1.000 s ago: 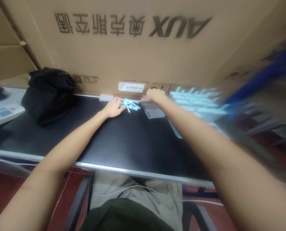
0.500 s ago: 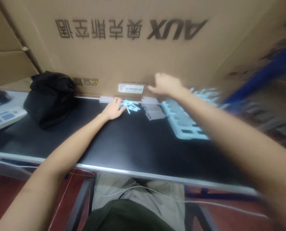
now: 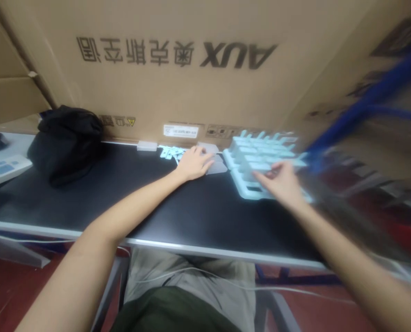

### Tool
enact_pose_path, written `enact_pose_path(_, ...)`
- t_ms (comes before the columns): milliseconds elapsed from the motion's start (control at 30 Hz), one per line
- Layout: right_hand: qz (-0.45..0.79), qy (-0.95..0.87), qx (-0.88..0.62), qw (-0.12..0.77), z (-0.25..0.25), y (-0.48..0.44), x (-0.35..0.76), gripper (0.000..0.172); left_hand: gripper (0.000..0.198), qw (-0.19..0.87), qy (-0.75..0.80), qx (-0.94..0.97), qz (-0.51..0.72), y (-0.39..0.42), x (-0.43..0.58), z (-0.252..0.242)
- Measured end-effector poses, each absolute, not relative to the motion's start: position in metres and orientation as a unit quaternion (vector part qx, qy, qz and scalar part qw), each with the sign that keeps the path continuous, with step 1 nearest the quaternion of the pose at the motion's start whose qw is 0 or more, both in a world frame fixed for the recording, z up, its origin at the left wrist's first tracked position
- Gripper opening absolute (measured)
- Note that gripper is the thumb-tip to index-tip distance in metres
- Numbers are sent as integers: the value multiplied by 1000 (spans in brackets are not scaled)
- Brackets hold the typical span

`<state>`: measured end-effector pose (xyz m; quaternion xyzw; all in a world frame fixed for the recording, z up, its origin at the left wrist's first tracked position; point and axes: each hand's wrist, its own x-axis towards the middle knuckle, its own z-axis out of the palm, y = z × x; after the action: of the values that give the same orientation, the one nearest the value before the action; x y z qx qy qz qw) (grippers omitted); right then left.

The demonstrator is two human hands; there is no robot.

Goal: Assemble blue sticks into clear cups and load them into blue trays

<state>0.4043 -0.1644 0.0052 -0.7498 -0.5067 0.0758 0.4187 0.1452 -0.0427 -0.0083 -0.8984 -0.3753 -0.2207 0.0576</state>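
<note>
Near the back of the table, my left hand rests with its fingers spread over flat translucent plastic pieces, partly covering them. A small pile of light blue plastic pieces lies just left of that hand. On the right stands a light blue plastic rack with stepped rows and prongs sticking up at its far side. My right hand is at the rack's front, thumb and fingers bent together as in a pinch. Whatever is between those fingers is hidden and blurred.
A large printed cardboard box walls off the back of the black tabletop. A black cloth bag sits at left, beside a white panel. Another translucent block lies by the box. A blue metal bar slants at right.
My left hand has moved right, from the light blue pile onto the translucent pieces. My right hand has come down and right, from in front of the cardboard to the rack's front.
</note>
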Motion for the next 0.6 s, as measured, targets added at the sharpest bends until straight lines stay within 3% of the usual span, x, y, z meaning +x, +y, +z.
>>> enact_pose_path(167,40,-531,-761,372,-8,-147,408,75,53,61,-434,-870,-227,-33,157,-14)
enact_pose_path(333,15,-578,-771,269,-14,-146,415,53,53,33,-439,-871,-217,-28,156,-17)
enact_pose_path(600,-42,-567,-776,274,-17,-148,404,48,53,-22,-429,-878,-211,-29,156,-12)
